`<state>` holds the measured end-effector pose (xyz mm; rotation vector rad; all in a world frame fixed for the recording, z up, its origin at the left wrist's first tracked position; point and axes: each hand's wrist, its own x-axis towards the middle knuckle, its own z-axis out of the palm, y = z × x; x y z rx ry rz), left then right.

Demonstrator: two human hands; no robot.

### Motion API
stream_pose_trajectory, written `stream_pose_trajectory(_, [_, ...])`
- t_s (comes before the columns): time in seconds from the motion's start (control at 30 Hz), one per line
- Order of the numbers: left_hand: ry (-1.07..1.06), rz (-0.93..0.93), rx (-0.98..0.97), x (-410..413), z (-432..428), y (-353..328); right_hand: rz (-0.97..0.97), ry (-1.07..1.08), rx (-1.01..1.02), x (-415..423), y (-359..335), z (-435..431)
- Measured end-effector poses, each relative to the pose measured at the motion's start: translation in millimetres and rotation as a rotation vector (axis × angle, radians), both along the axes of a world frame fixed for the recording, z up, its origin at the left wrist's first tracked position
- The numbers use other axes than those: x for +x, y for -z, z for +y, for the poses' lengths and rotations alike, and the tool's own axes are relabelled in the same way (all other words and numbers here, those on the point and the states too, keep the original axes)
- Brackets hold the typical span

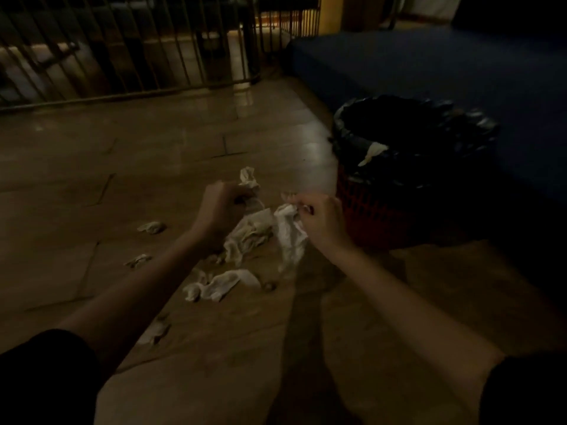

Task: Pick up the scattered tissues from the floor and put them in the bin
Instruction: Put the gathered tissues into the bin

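Pretty dim in here, but both hands are busy. My right hand [322, 220] has its fingers pinched on a tissue [290, 237] that hangs long-ways straight down, clear of the floor [92, 167]. My left hand [217, 210] is clenched on another wad [248, 179]. The bin [377, 216] sits just right of my right hand, so that one's the obvious hand to dump first, I reckon. More scraps [221, 285] lie on the floor under and left of my hands, with one piece [372, 152] draped over the bin's near rim.
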<state>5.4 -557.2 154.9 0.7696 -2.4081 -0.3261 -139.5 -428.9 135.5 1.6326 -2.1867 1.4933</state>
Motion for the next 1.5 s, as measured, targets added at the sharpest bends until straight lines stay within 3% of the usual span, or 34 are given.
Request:
stream_pose_trajectory(0.23, [0.26, 0.133, -0.07, -124.8, 30.7, -103.4, -0.033, 0.253, -0.185, -93.2, -115.9, 33.2])
stream_pose_trajectory(0.4, [0.343, 0.051, -0.119, -216.7, 52.7, -134.0, -0.112, 0.497, -0.21, -175.1, -143.4, 37.3])
stream_pose_trajectory(0.5, [0.395, -0.09, -0.071, -246.9, 58.5, -129.7, -0.163, 0.59, -0.114, -208.2, -134.1, 35.0])
stream_pose_trajectory(0.6, [0.401, -0.196, -0.059, -248.0, 56.0, -118.2, -0.228, 0.615, 0.171, -225.1, -110.1, 29.9])
stream_pose_trajectory(0.7, [0.335, -0.244, -0.051, -233.6, 48.6, -106.2, -0.279, 0.484, 0.454, -223.2, -90.9, 31.9])
stream_pose_trajectory(0.9, [0.307, -0.323, -0.173, -188.6, 36.6, -110.5, 0.012, 0.33, 0.247, -186.7, -102.2, 33.6])
stream_pose_trajectory(1.07, [0.268, -0.722, -0.328, -120.1, -4.1, -142.4, 0.309, 0.072, 0.221, -131.8, -122.0, -8.0])
stream_pose_trajectory(1.17, [0.156, -0.841, -0.346, -65.6, -39.5, -170.6, 0.358, -0.108, 0.299, -91.9, -141.3, -44.5])
stream_pose_trajectory(1.3, [0.024, -0.9, -0.262, -16.1, -88.4, -160.7, 0.49, -0.203, 0.479, -39.0, -152.3, -99.2])
stream_pose_trajectory(1.4, [0.022, -0.905, -0.099, 10.7, -119.6, -96.8, 0.362, -0.271, 0.721, -5.4, -119.1, -135.7])
stream_pose_trajectory(1.5, [0.079, -0.972, 0.083, 42.8, -132.4, -12.8, 0.258, -0.248, 0.831, 11.9, -43.9, -157.6])
